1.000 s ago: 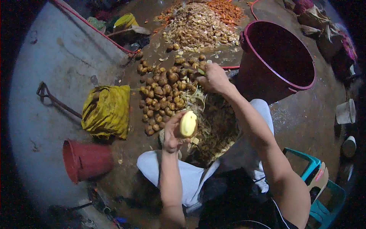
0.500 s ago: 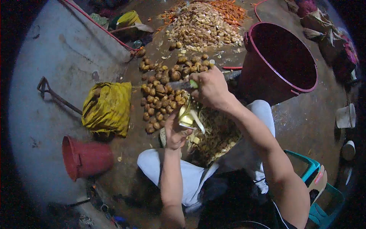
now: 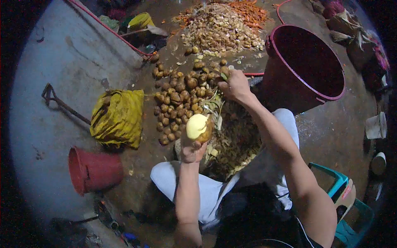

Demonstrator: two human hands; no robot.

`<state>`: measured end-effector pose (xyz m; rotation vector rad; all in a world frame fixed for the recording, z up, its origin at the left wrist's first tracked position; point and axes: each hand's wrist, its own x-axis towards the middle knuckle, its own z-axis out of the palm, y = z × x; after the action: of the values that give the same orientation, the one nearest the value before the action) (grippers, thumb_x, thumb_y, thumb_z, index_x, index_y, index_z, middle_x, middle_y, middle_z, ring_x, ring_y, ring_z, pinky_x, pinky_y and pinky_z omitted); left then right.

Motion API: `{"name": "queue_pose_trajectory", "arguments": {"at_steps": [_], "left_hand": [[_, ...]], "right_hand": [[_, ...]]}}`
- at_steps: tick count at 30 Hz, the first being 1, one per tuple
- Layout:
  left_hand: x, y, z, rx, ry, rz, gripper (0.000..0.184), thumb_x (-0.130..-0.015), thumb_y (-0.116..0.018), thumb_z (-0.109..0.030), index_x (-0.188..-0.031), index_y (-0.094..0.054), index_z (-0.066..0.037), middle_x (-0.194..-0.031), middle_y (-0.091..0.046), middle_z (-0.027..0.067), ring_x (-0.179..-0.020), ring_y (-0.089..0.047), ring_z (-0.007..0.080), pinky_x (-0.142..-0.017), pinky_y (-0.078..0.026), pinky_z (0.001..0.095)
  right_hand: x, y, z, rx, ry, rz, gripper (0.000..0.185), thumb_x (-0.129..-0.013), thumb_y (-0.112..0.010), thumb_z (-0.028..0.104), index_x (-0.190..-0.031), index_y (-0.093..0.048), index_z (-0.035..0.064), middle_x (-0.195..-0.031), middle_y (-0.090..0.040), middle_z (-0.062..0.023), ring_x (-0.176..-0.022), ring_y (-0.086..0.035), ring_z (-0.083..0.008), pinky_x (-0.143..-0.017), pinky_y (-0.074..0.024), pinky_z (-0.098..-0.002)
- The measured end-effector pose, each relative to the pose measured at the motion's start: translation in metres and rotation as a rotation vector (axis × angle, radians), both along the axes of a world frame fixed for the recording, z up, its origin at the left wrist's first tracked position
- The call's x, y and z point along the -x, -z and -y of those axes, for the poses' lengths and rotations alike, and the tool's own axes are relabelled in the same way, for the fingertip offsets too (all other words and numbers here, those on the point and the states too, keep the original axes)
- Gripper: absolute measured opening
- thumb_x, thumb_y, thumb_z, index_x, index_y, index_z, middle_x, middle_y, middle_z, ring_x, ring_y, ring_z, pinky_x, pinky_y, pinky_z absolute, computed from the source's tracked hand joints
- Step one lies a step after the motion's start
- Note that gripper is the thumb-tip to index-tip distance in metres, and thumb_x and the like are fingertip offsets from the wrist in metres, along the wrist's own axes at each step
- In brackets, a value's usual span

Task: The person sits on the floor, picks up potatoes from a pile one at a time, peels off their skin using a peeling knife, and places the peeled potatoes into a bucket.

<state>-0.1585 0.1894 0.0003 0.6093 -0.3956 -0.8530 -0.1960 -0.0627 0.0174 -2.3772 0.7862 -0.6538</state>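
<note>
In my left hand (image 3: 193, 149) rests a large, partly peeled tuber (image 3: 197, 126), its pale yellow flesh facing up and brown skin still on the right side. My right hand (image 3: 235, 86) is closed round a knife (image 3: 224, 76) with some green at the handle, farther forward and to the right of the tuber. The blade is hard to make out against the brown tubers (image 3: 175, 99) spread on the floor beyond my left hand. Below my right hand lies a heap of peelings (image 3: 235, 136), between my legs.
A large dark red tub (image 3: 281, 78) stands at the right. Farther ahead lies a pale and orange heap of pieces (image 3: 221, 29). On the left are a yellow sack (image 3: 118, 120), a long handle (image 3: 66, 108) and a red bucket (image 3: 99, 169). A green stool (image 3: 341, 182) is at lower right.
My right hand has drawn away from the tuber, forward and right, after being close over it. My left hand has turned the tuber, showing a broad peeled face.
</note>
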Motion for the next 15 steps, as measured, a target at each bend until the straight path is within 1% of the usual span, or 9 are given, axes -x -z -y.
{"name": "queue_pose_trajectory", "arguments": {"at_steps": [1,3,4,5,7,8,11,13,15], "left_hand": [[-0.001,0.001,0.0,0.045,0.031,-0.052,0.075,-0.064,-0.079,-0.009,-0.13,-0.044,0.002,-0.124,-0.053,0.0136,-0.118,-0.05,0.0287,-0.104,-0.036,0.042],[0.001,0.002,0.002,0.03,0.008,0.005,0.074,-0.066,-0.078,-0.011,-0.13,-0.043,0.002,-0.127,-0.051,0.0142,-0.119,-0.049,0.0288,-0.104,-0.036,0.0423],[0.004,-0.003,0.003,-0.029,-0.015,0.05,0.074,-0.067,-0.078,-0.012,-0.131,-0.043,0.002,-0.129,-0.049,0.0147,-0.12,-0.048,0.0289,-0.105,-0.035,0.0425],[0.006,-0.006,0.001,-0.097,-0.036,0.094,0.075,-0.067,-0.078,-0.012,-0.131,-0.043,0.002,-0.132,-0.048,0.0152,-0.121,-0.048,0.0291,-0.106,-0.034,0.0426],[0.003,-0.002,0.003,-0.057,-0.019,0.158,0.075,-0.068,-0.078,-0.013,-0.131,-0.041,0.002,-0.131,-0.048,0.0152,-0.118,-0.05,0.0293,-0.103,-0.038,0.0421],[0.002,0.006,0.001,-0.008,0.012,0.053,0.075,-0.068,-0.078,-0.014,-0.131,-0.041,0.002,-0.129,-0.049,0.0151,-0.117,-0.051,0.0301,-0.101,-0.04,0.0424],[-0.002,-0.003,-0.002,0.043,0.094,-0.041,0.073,-0.069,-0.077,-0.014,-0.131,-0.041,0.002,-0.125,-0.051,0.0153,-0.116,-0.05,0.0331,-0.1,-0.042,0.0442],[0.001,-0.01,0.002,-0.049,0.067,0.051,0.073,-0.069,-0.077,-0.013,-0.131,-0.042,0.0,-0.127,-0.05,0.016,-0.119,-0.048,0.0346,-0.103,-0.038,0.0456],[0.003,0.004,-0.001,-0.089,-0.061,0.027,0.073,-0.069,-0.077,-0.013,-0.131,-0.042,-0.002,-0.127,-0.05,0.0157,-0.119,-0.048,0.0337,-0.102,-0.039,0.0452]], "right_hand": [[0.0,0.0,-0.008,-0.093,-0.002,0.042,0.042,-0.063,-0.077,0.037,-0.086,-0.064,0.0046,-0.075,-0.064,-0.0171,-0.074,-0.063,-0.037,-0.065,-0.0493,-0.0475],[0.017,-0.046,-0.037,-0.018,-0.193,0.029,0.036,-0.065,-0.076,0.035,-0.087,-0.065,0.0085,-0.076,-0.064,-0.0159,-0.075,-0.063,-0.0362,-0.064,-0.0486,-0.0478],[0.022,-0.053,-0.047,0.242,-0.212,0.047,0.035,-0.065,-0.076,0.033,-0.09,-0.066,0.0111,-0.076,-0.064,-0.0155,-0.076,-0.063,-0.0355,-0.065,-0.0484,-0.0478],[0.02,-0.05,-0.044,0.233,-0.215,0.044,0.035,-0.065,-0.076,0.033,-0.09,-0.066,0.0111,-0.076,-0.064,-0.0155,-0.076,-0.063,-0.0355,-0.065,-0.0484,-0.0478],[0.014,-0.041,-0.023,0.033,-0.099,0.037,0.024,-0.064,-0.071,0.02,-0.082,-0.061,0.0087,-0.07,-0.06,-0.0181,-0.072,-0.061,-0.0377,-0.065,-0.0473,-0.045],[0.015,-0.035,-0.015,0.168,-0.016,0.008,0.023,-0.065,-0.07,0.019,-0.083,-0.062,0.008,-0.073,-0.06,-0.0195,-0.072,-0.061,-0.0382,-0.064,-0.0475,-0.0448],[0.005,-0.012,-0.009,-0.048,-0.019,0.083,0.034,-0.067,-0.075,0.031,-0.092,-0.065,0.0098,-0.078,-0.064,-0.0176,-0.077,-0.063,-0.0363,-0.067,-0.0505,-0.0461],[0.015,-0.036,-0.034,0.137,-0.184,0.07,0.029,-0.066,-0.074,0.028,-0.087,-0.066,0.0094,-0.076,-0.064,-0.0173,-0.076,-0.063,-0.0364,-0.069,-0.0503,-0.0459],[0.019,-0.042,-0.043,0.204,-0.134,0.07,0.029,-0.065,-0.075,0.029,-0.085,-0.067,0.0098,-0.073,-0.063,-0.0175,-0.075,-0.062,-0.0363,-0.068,-0.0496,-0.0467]]}}
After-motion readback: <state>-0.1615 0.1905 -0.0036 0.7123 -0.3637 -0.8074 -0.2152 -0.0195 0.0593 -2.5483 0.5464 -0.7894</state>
